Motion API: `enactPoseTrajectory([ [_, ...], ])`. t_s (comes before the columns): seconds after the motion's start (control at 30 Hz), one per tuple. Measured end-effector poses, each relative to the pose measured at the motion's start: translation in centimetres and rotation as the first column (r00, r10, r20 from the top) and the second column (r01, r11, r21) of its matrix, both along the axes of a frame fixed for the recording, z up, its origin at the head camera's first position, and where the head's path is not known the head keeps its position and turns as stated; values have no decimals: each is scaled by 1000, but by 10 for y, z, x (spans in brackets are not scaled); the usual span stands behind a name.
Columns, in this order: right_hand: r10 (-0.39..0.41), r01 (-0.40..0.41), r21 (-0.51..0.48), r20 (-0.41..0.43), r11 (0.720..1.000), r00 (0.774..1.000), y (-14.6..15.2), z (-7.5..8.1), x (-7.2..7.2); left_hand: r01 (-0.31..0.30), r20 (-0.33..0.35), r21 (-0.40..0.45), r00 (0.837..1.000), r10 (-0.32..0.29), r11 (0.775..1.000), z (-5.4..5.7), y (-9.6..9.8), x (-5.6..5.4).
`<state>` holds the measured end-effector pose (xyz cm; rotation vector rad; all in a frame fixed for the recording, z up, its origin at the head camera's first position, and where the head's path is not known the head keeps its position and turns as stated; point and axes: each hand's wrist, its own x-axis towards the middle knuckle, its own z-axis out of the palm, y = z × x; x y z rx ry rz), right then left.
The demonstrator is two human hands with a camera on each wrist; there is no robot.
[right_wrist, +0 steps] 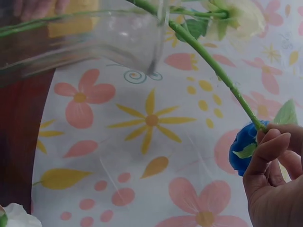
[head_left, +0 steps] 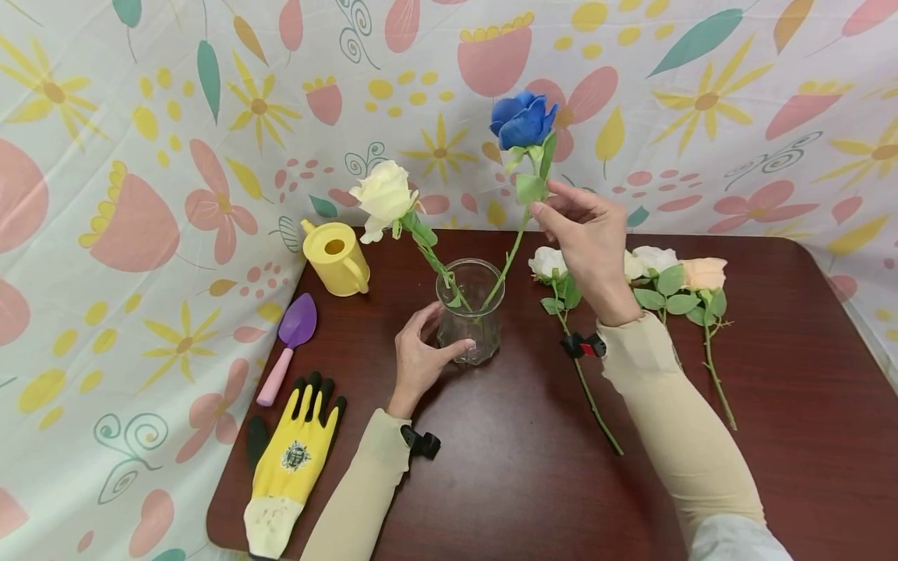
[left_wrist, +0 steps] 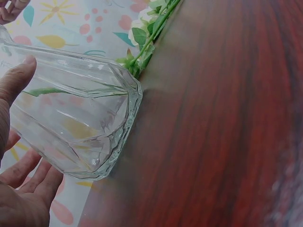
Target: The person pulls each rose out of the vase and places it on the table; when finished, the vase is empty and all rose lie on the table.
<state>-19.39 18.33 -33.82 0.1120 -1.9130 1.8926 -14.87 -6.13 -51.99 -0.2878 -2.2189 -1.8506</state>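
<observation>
A clear glass vase (head_left: 470, 312) stands on the dark red table (head_left: 772, 405). My left hand (head_left: 445, 331) grips its lower part, thumb on one side and fingers on the other; the left wrist view shows the vase (left_wrist: 80, 127) close against that hand (left_wrist: 21, 127). A white rose (head_left: 384, 195) leans left out of the vase. My right hand (head_left: 543, 199) pinches the stem of a blue rose (head_left: 522, 118) just under the bloom, and the stem's lower end is inside the vase. In the right wrist view the fingers (right_wrist: 270, 151) pinch beside the blue rose (right_wrist: 244, 146).
Three roses lie on the table to the right: a white one (head_left: 547, 262), another white one (head_left: 652, 261) and a peach one (head_left: 704, 273). A yellow watering can (head_left: 337, 257), a purple trowel (head_left: 291, 343) and a yellow glove (head_left: 291, 460) sit at the left. A floral cloth (head_left: 140, 156) hangs behind.
</observation>
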Motion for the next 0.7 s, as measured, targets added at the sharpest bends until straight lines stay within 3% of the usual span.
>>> enactPoseTrajectory([
  [0.47,-46,20,-242,-103,970,994,15,17,-4,-3,-4,20,1000,3,1000,-1,0,-1],
  [0.7,-71,37,-253,-127,967,989,26,23,-1,-2,-2,12,1000,2,1000,-1,0,-1],
])
